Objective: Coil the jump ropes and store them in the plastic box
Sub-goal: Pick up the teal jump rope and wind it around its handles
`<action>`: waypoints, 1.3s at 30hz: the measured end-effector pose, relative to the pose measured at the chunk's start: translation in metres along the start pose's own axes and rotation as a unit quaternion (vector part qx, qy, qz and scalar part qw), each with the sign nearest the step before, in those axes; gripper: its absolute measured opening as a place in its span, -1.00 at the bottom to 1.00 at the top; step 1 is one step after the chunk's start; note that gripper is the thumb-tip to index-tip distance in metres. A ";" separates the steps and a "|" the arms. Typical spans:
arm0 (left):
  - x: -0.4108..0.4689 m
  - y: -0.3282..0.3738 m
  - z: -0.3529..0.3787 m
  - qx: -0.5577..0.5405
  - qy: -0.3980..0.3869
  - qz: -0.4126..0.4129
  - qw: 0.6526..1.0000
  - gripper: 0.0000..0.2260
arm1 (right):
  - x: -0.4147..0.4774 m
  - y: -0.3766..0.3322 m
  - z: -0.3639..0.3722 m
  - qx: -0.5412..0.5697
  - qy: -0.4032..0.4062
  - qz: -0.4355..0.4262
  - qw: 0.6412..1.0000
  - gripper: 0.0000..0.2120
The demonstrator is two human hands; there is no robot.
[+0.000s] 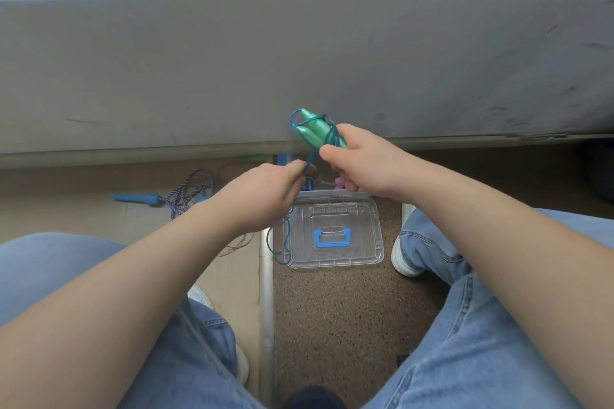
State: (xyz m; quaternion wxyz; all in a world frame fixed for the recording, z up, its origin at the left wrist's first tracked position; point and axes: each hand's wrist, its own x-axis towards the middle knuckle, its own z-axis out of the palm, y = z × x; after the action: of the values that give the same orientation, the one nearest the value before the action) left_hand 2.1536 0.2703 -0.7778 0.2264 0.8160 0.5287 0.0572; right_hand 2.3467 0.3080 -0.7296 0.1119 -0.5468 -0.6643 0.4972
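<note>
My right hand [360, 158] grips the two green handles [312, 128] of a jump rope, held side by side, with a blue-green cord [329, 133] looped round them. My left hand [265, 192] pinches that cord just below the handles; the loose end [282, 249] hangs down to the floor beside the box. The clear plastic box [372, 232] with a blue handle [332, 237] on its lid sits on the floor between my feet. A second rope with blue handles [136, 198] and a purple twisted cord [189, 191] lies on the floor to the left.
A grey wall [299, 70] rises just behind the ropes. A metal floor strip [265, 292] divides the light wooden floor on the left from the brown speckled carpet [332, 325] on the right. Something pink [339, 182] lies behind the box. My knees fill the lower corners.
</note>
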 end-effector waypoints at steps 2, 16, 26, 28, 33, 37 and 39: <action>-0.001 0.003 -0.004 0.065 0.009 0.071 0.995 -0.73 | 0.002 0.007 -0.004 -0.147 0.033 -0.002 0.989 -0.87; 0.006 -0.020 -0.041 -0.175 0.075 -0.027 0.981 -0.67 | -0.023 -0.004 0.020 -0.324 -0.148 -0.179 0.917 -0.91; 0.012 -0.011 -0.010 -0.306 0.031 -0.114 0.945 -0.73 | -0.020 0.002 0.006 -0.153 -0.046 -0.143 0.977 -0.80; 0.012 -0.007 -0.007 -0.291 0.036 -0.126 0.948 -0.69 | -0.016 0.004 0.005 -0.101 0.007 -0.123 0.987 -0.63; -0.002 0.002 -0.021 -0.123 0.032 0.029 0.991 -0.77 | -0.007 0.011 0.000 -0.171 0.049 -0.081 0.981 -0.53; -0.002 -0.003 -0.030 0.022 0.054 0.133 0.989 -0.64 | -0.004 0.017 0.000 -0.283 -0.047 -0.046 0.957 -0.54; -0.002 -0.006 -0.034 0.042 0.084 0.141 0.986 -0.59 | -0.010 0.016 0.004 -0.305 -0.129 -0.045 0.942 -0.56</action>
State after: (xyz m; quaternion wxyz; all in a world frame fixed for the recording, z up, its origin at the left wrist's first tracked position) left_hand 2.1364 0.2808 -0.7496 0.1369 0.8834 0.4276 0.1344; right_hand 2.3574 0.2964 -0.7397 -0.1247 -0.4558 -0.8168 0.3310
